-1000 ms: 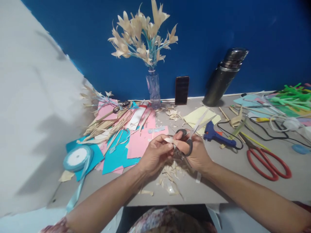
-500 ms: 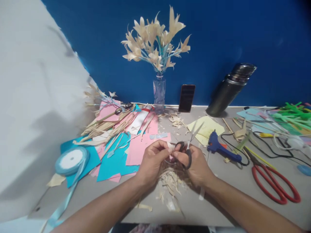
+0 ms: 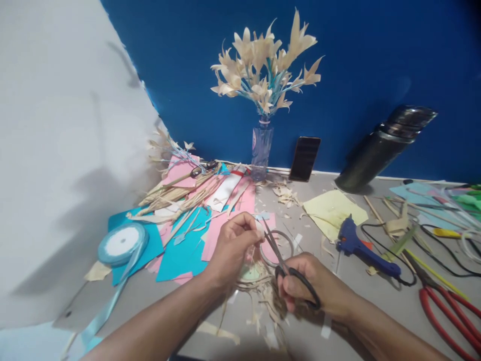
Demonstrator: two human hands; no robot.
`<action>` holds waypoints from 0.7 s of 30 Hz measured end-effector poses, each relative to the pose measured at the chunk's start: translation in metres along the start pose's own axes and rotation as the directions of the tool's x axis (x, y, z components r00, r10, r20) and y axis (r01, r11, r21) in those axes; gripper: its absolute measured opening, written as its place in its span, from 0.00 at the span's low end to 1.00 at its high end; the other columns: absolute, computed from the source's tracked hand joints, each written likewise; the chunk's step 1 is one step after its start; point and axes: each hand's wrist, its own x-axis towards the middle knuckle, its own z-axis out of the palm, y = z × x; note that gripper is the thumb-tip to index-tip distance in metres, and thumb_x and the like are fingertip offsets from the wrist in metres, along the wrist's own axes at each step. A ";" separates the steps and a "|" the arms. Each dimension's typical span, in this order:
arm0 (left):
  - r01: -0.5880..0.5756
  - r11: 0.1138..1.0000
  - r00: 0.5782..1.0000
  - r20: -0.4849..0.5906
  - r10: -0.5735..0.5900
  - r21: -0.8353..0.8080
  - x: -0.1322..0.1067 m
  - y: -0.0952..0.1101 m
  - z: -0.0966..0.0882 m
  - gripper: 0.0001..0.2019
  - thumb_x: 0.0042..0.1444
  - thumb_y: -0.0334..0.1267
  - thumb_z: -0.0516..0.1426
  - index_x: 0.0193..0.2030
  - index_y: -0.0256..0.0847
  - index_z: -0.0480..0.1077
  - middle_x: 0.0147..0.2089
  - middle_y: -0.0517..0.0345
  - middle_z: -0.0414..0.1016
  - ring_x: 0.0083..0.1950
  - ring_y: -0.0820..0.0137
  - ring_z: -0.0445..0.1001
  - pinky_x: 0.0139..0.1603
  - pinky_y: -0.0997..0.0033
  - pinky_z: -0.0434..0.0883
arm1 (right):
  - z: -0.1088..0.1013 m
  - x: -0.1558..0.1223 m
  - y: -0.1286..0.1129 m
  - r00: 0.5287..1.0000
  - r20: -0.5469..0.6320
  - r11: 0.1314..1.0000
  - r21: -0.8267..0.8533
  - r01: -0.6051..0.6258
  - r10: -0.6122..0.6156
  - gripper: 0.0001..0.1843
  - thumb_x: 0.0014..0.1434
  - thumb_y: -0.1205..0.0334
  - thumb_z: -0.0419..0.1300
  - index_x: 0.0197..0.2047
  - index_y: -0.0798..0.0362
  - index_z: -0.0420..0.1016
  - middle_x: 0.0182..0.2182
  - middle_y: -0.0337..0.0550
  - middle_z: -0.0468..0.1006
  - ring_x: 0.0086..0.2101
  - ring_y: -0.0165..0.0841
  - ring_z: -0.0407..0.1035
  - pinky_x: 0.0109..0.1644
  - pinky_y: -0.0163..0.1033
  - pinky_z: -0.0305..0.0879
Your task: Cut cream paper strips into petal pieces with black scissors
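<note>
My left hand (image 3: 236, 243) is closed, with thumb and fingertips pinching a small pale piece (image 3: 259, 229) that its fingers partly cover. My right hand (image 3: 310, 281) grips black-handled scissors (image 3: 277, 250), fingers in the loops. The blades point up and left, slightly parted, with their tips close beside the left fingertips. Behind the blades lies a round ring (image 3: 291, 243), which looks like a roll of clear tape. Dry husk scraps (image 3: 266, 301) are scattered on the grey table between my wrists.
A bottle (image 3: 262, 153) holds pale husk flowers (image 3: 263, 55). Beyond are a phone (image 3: 305, 158) and a leaning flask (image 3: 376, 155). Right: blue glue gun (image 3: 366, 250), red-handled scissors (image 3: 439, 306). Left: ribbon spool (image 3: 122, 243), coloured sheets (image 3: 184, 255), dry strips (image 3: 176, 193).
My right hand has moved away from the left, down and right. The scissors have swung from pointing up-right to pointing at the left fingertips. The camera view has turned, shifting the scene rightward.
</note>
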 end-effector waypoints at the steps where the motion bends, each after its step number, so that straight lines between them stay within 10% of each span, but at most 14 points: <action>1: 0.000 1.000 1.000 -0.005 0.000 0.002 0.000 0.000 0.000 0.07 0.46 0.32 0.61 0.27 0.39 0.65 0.24 0.62 0.70 0.19 0.76 0.64 0.18 0.76 0.54 | 0.000 0.000 -0.001 1.000 -0.003 1.000 -0.004 -0.004 0.004 0.32 0.51 0.33 0.64 0.26 0.60 0.74 0.17 0.45 0.74 0.16 0.25 0.59 0.20 0.31 0.50; 21: -0.019 1.000 0.997 0.076 0.019 -0.011 0.002 -0.003 -0.003 0.06 0.48 0.28 0.59 0.28 0.40 0.65 0.26 0.62 0.70 0.21 0.73 0.68 0.21 0.73 0.63 | 0.000 0.000 -0.002 0.999 -0.030 1.000 -0.015 -0.025 0.025 0.31 0.48 0.35 0.66 0.22 0.59 0.72 0.14 0.42 0.72 0.15 0.23 0.56 0.19 0.31 0.46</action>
